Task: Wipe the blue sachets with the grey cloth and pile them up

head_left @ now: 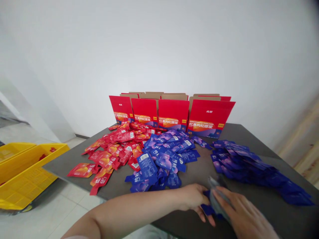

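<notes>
Near the front of the table (201, 167), the left hand (195, 199) grips a blue pouch (207, 209); touching it, the right hand (240, 209) clasps a blurred grey item (217, 200). Blue piles lie left (164, 156) and right (244, 166), red pouches (107, 159) farther left, red boxes (174, 114) far.

a partly hidden blue pouch (207, 209) is held beside blurred grey material (215, 203).

Bright, diffuse light; right grip (240, 207) blurred; edges stretched.
</notes>
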{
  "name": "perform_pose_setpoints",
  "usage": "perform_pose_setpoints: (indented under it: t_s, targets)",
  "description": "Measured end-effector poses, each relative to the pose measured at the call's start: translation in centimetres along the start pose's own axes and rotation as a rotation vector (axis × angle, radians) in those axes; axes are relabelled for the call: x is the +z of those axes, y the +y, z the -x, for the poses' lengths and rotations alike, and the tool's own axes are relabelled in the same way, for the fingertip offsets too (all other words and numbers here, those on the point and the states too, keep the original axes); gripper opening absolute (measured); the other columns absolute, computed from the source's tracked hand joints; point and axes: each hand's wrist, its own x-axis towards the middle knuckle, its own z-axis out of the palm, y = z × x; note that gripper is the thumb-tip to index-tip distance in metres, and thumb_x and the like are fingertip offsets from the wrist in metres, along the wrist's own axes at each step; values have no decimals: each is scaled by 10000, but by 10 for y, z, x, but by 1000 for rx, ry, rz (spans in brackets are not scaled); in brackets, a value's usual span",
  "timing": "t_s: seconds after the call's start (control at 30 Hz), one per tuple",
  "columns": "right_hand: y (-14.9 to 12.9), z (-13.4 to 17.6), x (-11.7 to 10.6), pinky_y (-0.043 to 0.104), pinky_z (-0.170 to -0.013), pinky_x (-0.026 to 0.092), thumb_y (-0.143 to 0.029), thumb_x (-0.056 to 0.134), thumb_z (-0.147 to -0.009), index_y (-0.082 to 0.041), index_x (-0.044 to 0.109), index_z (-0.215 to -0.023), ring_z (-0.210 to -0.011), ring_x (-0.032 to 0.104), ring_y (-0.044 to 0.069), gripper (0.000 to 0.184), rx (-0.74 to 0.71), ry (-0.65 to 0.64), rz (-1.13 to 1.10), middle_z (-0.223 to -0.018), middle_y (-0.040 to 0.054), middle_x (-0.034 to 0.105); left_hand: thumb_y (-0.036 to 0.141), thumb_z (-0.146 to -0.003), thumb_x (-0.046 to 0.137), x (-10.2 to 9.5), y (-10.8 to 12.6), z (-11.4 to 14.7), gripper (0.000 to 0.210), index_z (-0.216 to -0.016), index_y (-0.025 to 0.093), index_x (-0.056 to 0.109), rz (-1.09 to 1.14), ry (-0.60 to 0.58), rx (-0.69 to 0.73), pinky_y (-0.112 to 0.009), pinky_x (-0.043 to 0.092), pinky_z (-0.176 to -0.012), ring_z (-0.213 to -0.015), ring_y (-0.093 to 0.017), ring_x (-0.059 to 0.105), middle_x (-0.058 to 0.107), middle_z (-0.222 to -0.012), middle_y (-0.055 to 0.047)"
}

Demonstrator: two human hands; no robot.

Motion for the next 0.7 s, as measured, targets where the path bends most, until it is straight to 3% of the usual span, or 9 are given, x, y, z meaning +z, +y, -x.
perform_pose_setpoints:
  t_s: [0.07,0.13,0.33,0.4,0.47,0.6,0.7]
  targets:
    - [-23,-19,-4,327,-818,561,-37,445,-773,-246,636,-1279,-1044,658,212,580,-63,32,39,-1225,26,725,66,-725,563,-1,-9,-4,246,-955,142,608,19,7,20,-185,504,-455,-506,-106,652,668,-832,-31]
    - [-24,-21,0,344,-778,568,-21,435,-779,-219,665,-1227,-1006,661,220,541,-49,11,82,-1199,43,735,38,-703,551,-1,-13,-6,281,-956,148,605,17,14,10,-183,509,-453,-493,-110,654,672,-800,-17]
    - [40,18,25,386,-767,579,28,452,-825,-177,685,-1174,-1008,666,243,467,121,-101,214,-1199,88,722,-13,-723,517,-6,-11,-8,311,-977,166,519,48,43,-55,-215,518,-449,-464,-155,657,662,-657,0]
    - [46,22,24,399,-794,578,21,459,-832,-151,673,-1190,-1030,662,253,451,153,-109,217,-1208,107,711,-21,-725,521,-7,-10,-8,336,-996,175,495,63,60,-62,-215,515,-445,-465,-160,656,665,-648,-1]
    - [36,18,18,377,-805,578,28,458,-808,-161,654,-1224,-1036,662,237,497,121,-86,182,-1215,97,708,-18,-733,523,-7,-10,-8,322,-991,174,494,74,64,-70,-214,517,-447,-469,-158,655,662,-639,-3]
    - [7,5,9,305,-701,584,6,441,-757,-246,642,-1254,-955,683,188,592,-75,30,70,-1188,21,732,14,-774,546,-5,-13,-11,251,-976,161,528,39,42,-63,-202,509,-457,-465,-135,644,651,-657,5]
    - [10,12,20,306,-612,571,16,438,-764,-223,679,-1176,-884,689,197,534,5,41,108,-1141,43,745,9,-771,557,-6,-16,-11,307,-1020,181,507,-27,56,-72,-208,499,-459,-445,-136,631,634,-647,33]
